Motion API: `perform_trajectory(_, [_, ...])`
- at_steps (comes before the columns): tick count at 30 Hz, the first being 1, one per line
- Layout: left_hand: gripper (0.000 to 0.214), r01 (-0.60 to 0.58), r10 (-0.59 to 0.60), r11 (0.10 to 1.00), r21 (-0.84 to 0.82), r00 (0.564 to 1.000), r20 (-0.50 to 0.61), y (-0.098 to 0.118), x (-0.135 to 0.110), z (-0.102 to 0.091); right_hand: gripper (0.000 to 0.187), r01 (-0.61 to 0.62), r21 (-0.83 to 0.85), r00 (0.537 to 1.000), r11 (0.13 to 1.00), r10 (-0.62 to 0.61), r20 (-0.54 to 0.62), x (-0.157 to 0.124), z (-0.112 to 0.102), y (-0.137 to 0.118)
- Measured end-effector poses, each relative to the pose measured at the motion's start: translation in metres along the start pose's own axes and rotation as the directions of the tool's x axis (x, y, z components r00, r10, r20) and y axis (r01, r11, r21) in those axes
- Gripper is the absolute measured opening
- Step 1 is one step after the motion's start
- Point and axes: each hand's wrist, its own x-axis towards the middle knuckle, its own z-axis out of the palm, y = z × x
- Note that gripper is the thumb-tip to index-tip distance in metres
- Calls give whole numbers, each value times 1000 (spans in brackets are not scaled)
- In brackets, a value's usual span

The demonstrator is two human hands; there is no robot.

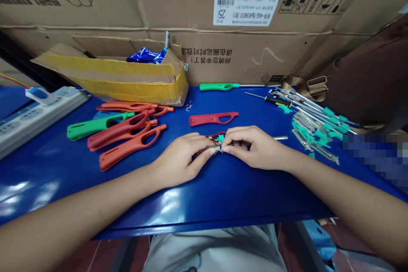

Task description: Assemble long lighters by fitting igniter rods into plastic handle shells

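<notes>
A small pale part (218, 149) is held over a blue desk (191, 204), midway between two bare hands. The grip of the left hand (181, 155) is clamped on it, thumb against finger; it is also pinched from the other side by the right hand (255, 144). Just behind it, a red shell (219, 133) with a teal piece (220, 139) is partly covered by the fingers, and a metal tube (281, 138) is seen beyond the right hand. Farther back, another red shell (199, 120) is laid flat. Coloured handles (111, 159) are piled at left; clear and teal parts (299, 129) are heaped at right. The step in hand is judged to be close fingertip work on the small part; for the next move, a light, steady pinch seems to be called for, with the red shell left undisturbed.
</notes>
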Motion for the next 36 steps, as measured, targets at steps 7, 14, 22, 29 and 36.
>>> perform_trajectory(7, [22, -14, 14, 1000, 16, 1000, 7, 0, -1, 1, 15, 67, -72, 998, 995, -68, -10, -1, 0, -1])
perform_trajectory(14, [24, -15, 15, 1000, 7, 1000, 11, 0, 0, 1, 15, 131, -131, 990, 983, -136, -29, -1, 0, 1])
perform_trajectory(22, [24, 87, -94, 989, -120, 994, -55, 5, 0, -3, 12, 212, -197, 961, 957, -241, -138, -1, -4, -1])
perform_trajectory(29, [24, 86, -93, 989, -121, 994, -52, 3, 0, -2, 12, 249, -187, 949, 950, -278, -149, -1, -3, 0])
perform_trajectory(36, [25, 59, -64, 993, -107, 997, -41, 2, -1, -2, 13, 250, -185, 951, 950, -277, -137, 0, 1, 2])
